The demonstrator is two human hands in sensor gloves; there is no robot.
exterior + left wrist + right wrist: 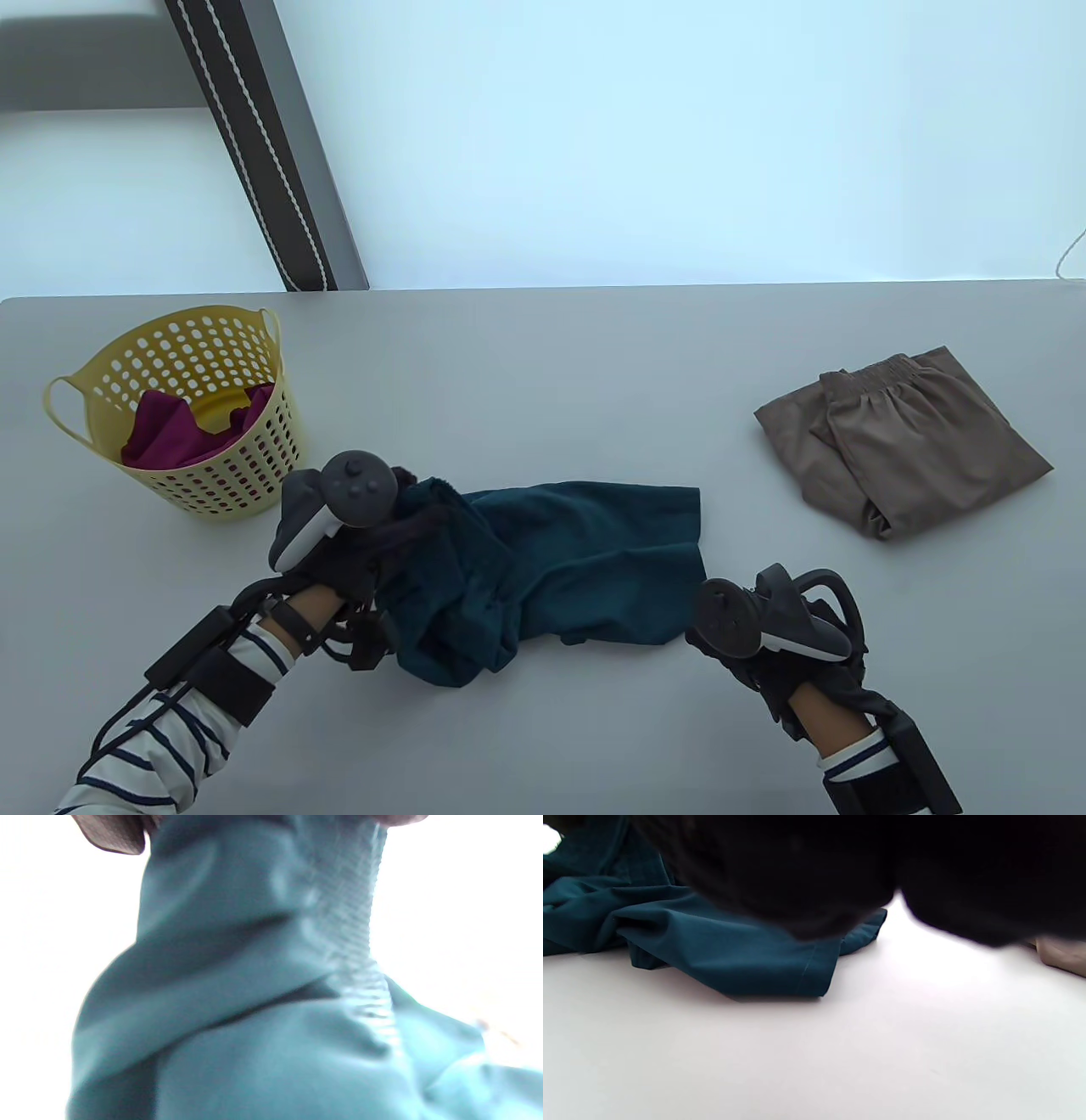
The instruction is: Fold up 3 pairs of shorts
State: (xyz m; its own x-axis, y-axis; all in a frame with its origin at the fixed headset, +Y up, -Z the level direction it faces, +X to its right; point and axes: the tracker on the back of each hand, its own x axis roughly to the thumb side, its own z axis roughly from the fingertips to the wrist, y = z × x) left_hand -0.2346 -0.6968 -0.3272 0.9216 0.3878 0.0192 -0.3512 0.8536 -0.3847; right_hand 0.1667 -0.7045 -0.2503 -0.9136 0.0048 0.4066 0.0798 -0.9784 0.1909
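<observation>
Shorts (585, 569), the blue ones, lie bunched in the middle of the table (543, 382). Left hand (356, 543) pinches the waist end. Right hand (764, 645) fingers: cannot tell. Best pull flat before folding.

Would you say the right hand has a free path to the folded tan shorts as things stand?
Probably yes: the right hand holds nothing visible, and only bare grey table separates it from the folded tan shorts.
</observation>
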